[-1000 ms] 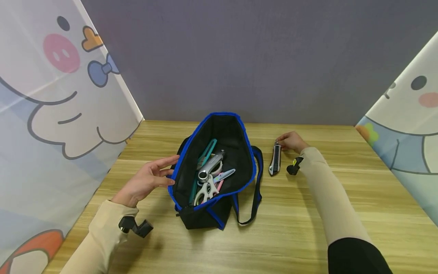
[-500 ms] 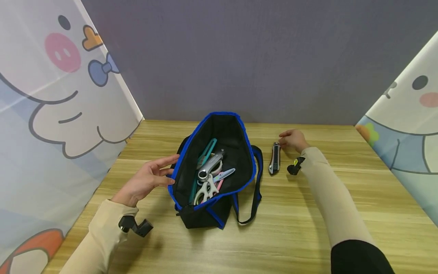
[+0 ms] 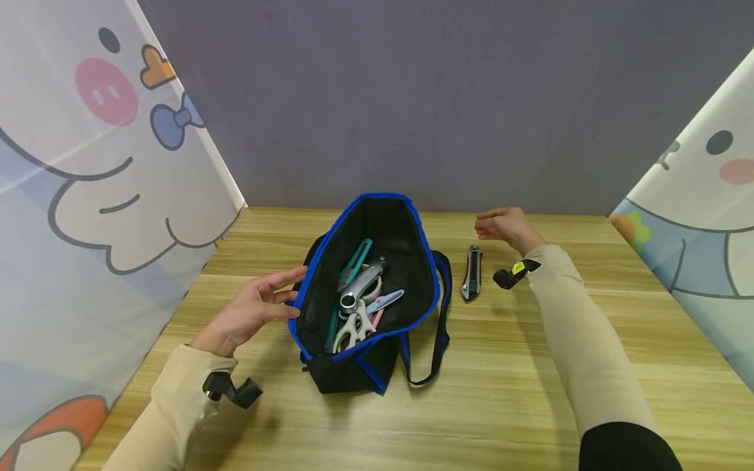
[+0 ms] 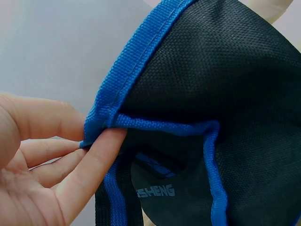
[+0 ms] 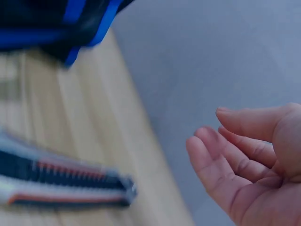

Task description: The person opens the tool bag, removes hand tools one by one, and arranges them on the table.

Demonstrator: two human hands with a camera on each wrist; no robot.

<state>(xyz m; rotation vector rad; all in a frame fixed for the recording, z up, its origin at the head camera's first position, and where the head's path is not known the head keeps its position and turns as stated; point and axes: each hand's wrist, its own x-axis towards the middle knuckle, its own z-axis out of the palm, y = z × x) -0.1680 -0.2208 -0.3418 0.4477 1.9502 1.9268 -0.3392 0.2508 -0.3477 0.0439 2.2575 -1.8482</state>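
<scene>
Pinching the blue rim of the black bag between thumb and fingers, the left hand holds the bag by its left side. The right hand is free of any object, its fingers loosely bent, hovering just beyond the far end of the utility knife and apart from it. The knife lies on the worktop, right of the bag and near its strap; whether any blade is out cannot be told.

If the light pinch slipped, the soft rim could sag and narrow the way in. A careless grasp of the knife could meet an edge, were the blade exposed. The loose strap loop stands between knife and bag and could snag a passing hand.

Inside, white-handled scissors, a light-blue blade, a grey metal tool and a teal tool overlap, so anything dropped there could lodge crookedly. Behind the worktop rises a grey backdrop.
</scene>
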